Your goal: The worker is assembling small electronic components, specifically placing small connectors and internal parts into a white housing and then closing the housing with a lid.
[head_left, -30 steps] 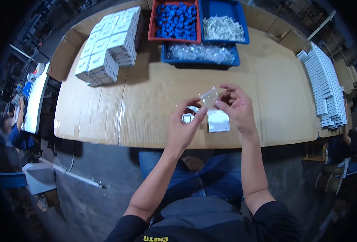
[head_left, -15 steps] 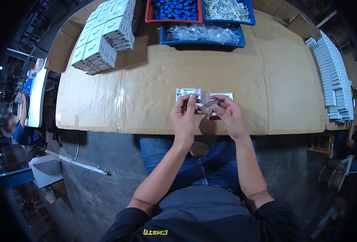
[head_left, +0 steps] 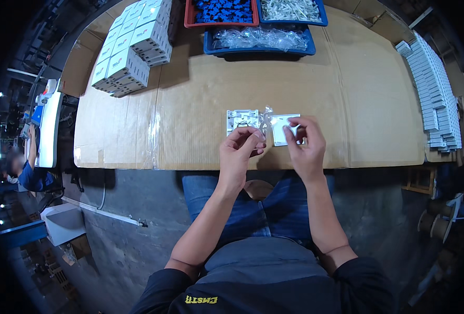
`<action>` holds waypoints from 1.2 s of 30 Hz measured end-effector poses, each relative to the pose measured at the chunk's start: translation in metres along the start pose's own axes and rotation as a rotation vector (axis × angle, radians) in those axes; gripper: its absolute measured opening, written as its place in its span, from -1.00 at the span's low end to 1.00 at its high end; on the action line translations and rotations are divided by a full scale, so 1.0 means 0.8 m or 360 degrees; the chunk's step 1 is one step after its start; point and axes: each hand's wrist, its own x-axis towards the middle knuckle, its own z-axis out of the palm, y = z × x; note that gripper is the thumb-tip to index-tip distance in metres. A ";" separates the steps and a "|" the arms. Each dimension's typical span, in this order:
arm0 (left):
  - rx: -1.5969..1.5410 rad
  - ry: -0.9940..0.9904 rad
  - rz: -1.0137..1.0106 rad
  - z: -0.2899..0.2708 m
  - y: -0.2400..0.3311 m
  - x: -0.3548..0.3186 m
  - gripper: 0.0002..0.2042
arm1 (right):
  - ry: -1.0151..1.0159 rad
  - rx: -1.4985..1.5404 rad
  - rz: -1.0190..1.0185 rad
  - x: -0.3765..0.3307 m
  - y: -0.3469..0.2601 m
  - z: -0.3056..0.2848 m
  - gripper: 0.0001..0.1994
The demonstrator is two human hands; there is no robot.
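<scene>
My left hand is closed, its thumb and index finger pinching a small clear plastic bag that sticks up beyond the fingertips. Just past those fingers lies a white plastic housing with small parts inside, its lower edge covered by the hand. To its right is a flat white square plate, close to the near table edge. My right hand is over the plate's right side with thumb and index finger nearly together. Whatever they hold, if anything, is too small to make out.
White boxes are stacked at the far left. At the back stand a red tray of blue pieces, a blue tray of pale parts, and a blue tray of clear bags. White pieces line the right edge. A person sits far left.
My hands have parted: the right has moved right, off the plastic bag, while the left keeps hold of it. The housing and plate are now less covered. The view has shifted slightly.
</scene>
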 end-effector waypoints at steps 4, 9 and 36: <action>0.0006 0.0027 0.0052 0.008 0.001 -0.002 -0.86 | -0.0256 0.0132 -0.0454 -0.005 -0.019 0.012 -0.82; 0.0114 -0.0018 0.0107 0.004 -0.004 -0.005 -0.81 | -0.0345 0.0282 -0.0255 -0.008 -0.007 0.019 -0.81; -0.0243 -0.0060 0.0134 0.004 0.002 -0.024 -0.84 | -0.0158 0.0712 -0.0037 -0.026 -0.010 0.030 -0.86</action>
